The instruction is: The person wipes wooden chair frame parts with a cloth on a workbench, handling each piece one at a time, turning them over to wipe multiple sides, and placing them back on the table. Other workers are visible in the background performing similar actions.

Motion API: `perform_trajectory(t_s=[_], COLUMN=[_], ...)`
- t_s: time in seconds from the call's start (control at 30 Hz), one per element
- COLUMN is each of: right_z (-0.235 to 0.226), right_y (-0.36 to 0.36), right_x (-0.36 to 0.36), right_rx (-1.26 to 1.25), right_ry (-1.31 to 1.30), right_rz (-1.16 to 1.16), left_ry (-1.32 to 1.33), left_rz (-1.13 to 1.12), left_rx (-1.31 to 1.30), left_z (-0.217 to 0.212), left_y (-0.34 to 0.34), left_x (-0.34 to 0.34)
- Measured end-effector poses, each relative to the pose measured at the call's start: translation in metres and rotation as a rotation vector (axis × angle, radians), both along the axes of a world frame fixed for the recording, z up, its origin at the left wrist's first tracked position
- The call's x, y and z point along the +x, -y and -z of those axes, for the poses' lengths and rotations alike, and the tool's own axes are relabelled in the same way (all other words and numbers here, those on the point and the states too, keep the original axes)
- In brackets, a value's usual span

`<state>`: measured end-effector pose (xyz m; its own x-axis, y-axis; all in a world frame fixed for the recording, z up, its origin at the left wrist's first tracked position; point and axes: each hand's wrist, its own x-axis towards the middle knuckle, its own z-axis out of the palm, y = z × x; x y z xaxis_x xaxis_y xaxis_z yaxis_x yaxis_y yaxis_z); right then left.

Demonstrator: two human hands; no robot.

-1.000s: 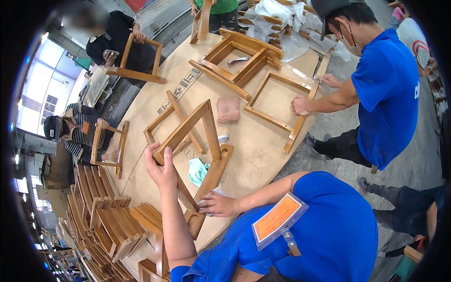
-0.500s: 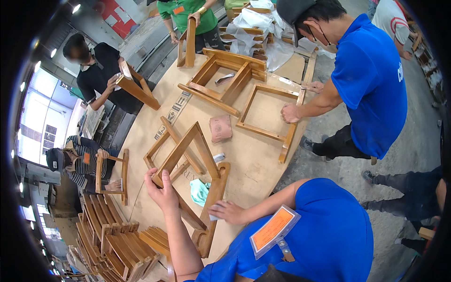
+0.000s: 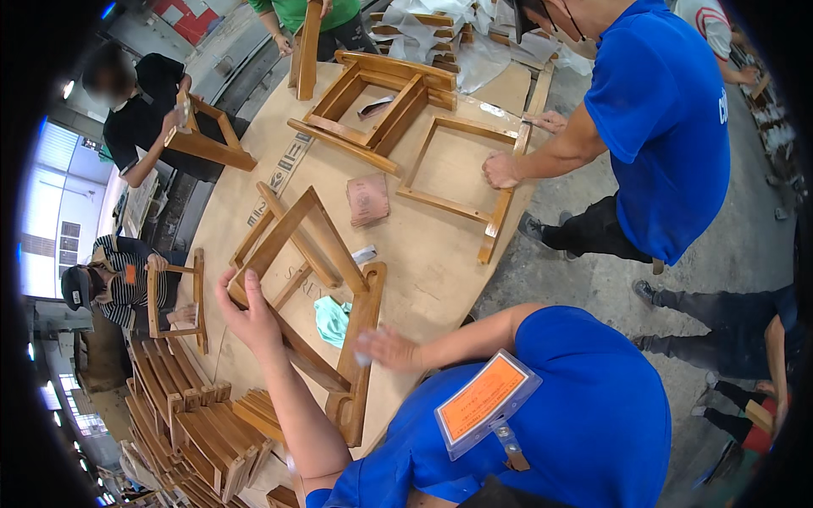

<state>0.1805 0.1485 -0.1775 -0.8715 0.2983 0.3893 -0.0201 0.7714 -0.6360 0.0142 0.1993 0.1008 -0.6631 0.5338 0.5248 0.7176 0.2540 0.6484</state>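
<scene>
A brown wooden frame, like a chair part, stands tilted on the table in front of me. My left hand grips its upper left corner, thumb on the near side. Motion blurs my right hand, which is at the frame's right-hand board. Under its fingertips is a small pale grey pad, perhaps folded sandpaper. Behind the frame lies a crumpled mint-green cloth. A second wooden frame lies partly hidden beyond it.
A reddish-brown sanding sheet lies mid-table. Farther off are an assembled wooden frame and a flat one under a blue-shirted co-worker's hands. Wooden parts are stacked at lower left. Other co-workers handle frames along the left side.
The whole view has shifted, so things sit further left and up. My right hand has slid slightly along the board; my left keeps its grip. The black-shirted co-worker's frame has turned.
</scene>
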Motion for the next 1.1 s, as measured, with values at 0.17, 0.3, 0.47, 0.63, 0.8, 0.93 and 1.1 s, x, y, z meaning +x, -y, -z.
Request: perform_trajectory(t_s=[0.17, 0.3, 0.47, 0.63, 0.8, 0.93, 1.1], right_z=[-0.016, 0.032, 0.045, -0.006, -0.078, -0.149, -0.216], right_y=[0.0, -0.06, -0.056, -0.039, -0.084, -0.119, -0.128], right_x=[0.001, -0.008, -0.012, 0.001, 0.008, 0.009, 0.029], right_rx=[0.085, 0.125, 0.134, 0.23, -0.114, -0.118, -0.057], right_ry=[-0.286, -0.116, -0.058, -0.165, -0.343, -0.579, -0.826], right_rz=[-0.22, 0.039, 0.125, -0.095, -0.088, -0.033, -0.016], left_ry=[0.036, 0.107, 0.091, 0.166, 0.12, 0.02, 0.126], left_rz=[0.024, -0.036, -0.094, -0.053, -0.018, 0.071, 0.172], left_rx=[0.05, 0.035, 0.013, 0.011, 0.018, 0.021, 0.013], left_z=[0.005, 0.01, 0.011, 0.008, 0.008, 0.007, 0.006], left_y=[-0.006, -0.003, 0.005, 0.003, 0.005, 0.016, 0.025], left_x=[-0.027, -0.049, -0.057, -0.048, -0.03, -0.002, 0.015])
